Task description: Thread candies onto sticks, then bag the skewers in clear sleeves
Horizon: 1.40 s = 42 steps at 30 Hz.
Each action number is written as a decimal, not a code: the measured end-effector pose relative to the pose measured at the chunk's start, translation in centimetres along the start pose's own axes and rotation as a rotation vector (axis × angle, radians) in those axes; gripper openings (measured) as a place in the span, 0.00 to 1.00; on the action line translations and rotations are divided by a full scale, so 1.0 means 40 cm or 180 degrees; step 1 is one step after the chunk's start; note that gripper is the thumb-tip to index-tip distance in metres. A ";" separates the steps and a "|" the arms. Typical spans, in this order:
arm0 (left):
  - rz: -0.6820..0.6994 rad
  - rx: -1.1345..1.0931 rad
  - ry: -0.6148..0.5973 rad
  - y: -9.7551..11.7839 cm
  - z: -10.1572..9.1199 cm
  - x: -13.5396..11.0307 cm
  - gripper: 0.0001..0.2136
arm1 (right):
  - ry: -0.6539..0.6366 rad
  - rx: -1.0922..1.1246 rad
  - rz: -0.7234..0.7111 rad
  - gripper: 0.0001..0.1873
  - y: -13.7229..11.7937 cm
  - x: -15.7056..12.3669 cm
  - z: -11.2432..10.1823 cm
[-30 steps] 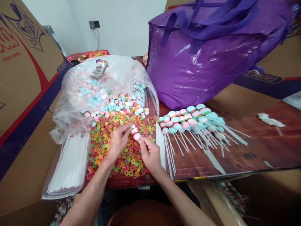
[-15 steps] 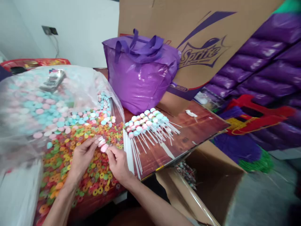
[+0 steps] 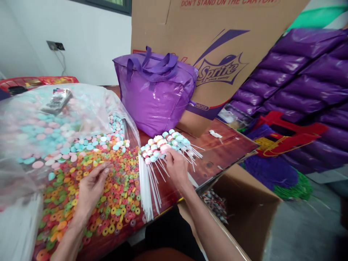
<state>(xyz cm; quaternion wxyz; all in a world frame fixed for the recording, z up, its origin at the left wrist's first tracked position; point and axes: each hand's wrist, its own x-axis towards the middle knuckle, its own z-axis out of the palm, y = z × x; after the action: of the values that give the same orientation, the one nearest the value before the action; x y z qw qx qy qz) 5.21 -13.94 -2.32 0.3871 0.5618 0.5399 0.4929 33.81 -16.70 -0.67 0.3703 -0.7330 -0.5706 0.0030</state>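
My right hand is closed around a candy skewer with pink and white marshmallow-like sweets at its top. It holds this over a pile of similar candy skewers, whose white sticks point toward me and to the right. Above the heap of colourful gummy rings, my left hand hovers with thumb and fingers slightly apart and nothing visible between them. Pastel pink, blue and white sweets spill from a clear plastic bag behind the rings.
A purple bag stands at the back before a large Sprite carton. White sticks lie at the near left. An open cardboard box with wrapped pieces sits below the table's right edge. Purple packages are stacked at right.
My right hand has moved right with the candy skewer, from above the gummy rings to the skewer pile. My left hand has let go of the skewer's sweets and stayed over the rings.
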 end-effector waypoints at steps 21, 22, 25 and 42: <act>0.0842 0.1909 -0.0364 0.068 0.011 0.103 0.12 | -0.1711 -0.1022 0.0035 0.09 -0.168 -0.172 0.079; 0.0855 0.2239 -0.0445 0.080 0.023 0.131 0.13 | -0.1745 -0.0916 0.0079 0.09 -0.167 -0.168 0.075; 0.0717 0.3149 -0.0496 0.095 0.067 0.202 0.14 | -0.1775 -0.0594 0.0207 0.10 -0.158 -0.162 0.068; 0.0747 0.3274 -0.0419 0.081 0.179 0.341 0.09 | -0.1155 0.1156 0.0498 0.06 -0.128 -0.164 0.068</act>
<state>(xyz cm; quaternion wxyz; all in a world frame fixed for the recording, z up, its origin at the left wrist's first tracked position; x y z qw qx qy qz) 11.97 -0.15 1.12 0.0370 0.7655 0.6200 0.1681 26.10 -20.35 -2.62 0.3860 -0.6840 -0.5593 0.2652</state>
